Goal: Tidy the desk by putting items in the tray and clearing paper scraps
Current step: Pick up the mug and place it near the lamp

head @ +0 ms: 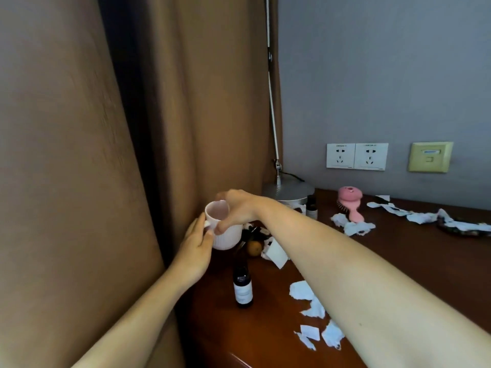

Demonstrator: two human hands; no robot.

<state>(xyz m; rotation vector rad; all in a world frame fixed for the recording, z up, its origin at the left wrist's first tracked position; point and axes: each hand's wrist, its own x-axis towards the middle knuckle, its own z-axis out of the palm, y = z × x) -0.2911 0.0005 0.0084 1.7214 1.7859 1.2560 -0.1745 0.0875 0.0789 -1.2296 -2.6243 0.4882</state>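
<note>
A white ribbed mug (pixel 225 237) with a pale pink inside hangs above the left end of the dark wooden desk (pixel 398 256). My right hand (pixel 236 208) grips its rim from above. My left hand (pixel 196 240) touches the mug's side near the handle. Torn white paper scraps lie near the front edge (pixel 313 312), in the middle (pixel 353 225) and along the back right (pixel 422 216). A dark dropper bottle (pixel 242 285) stands upright under the mug. No tray is visible.
A brown curtain (pixel 106 155) hangs close on the left. A lamp with a round metal base (pixel 288 192) stands in the back corner beside small bottles (pixel 311 207). A pink hairbrush (pixel 350 203), a small orange fruit (pixel 254 248) and wall sockets (pixel 357 156) are also in view.
</note>
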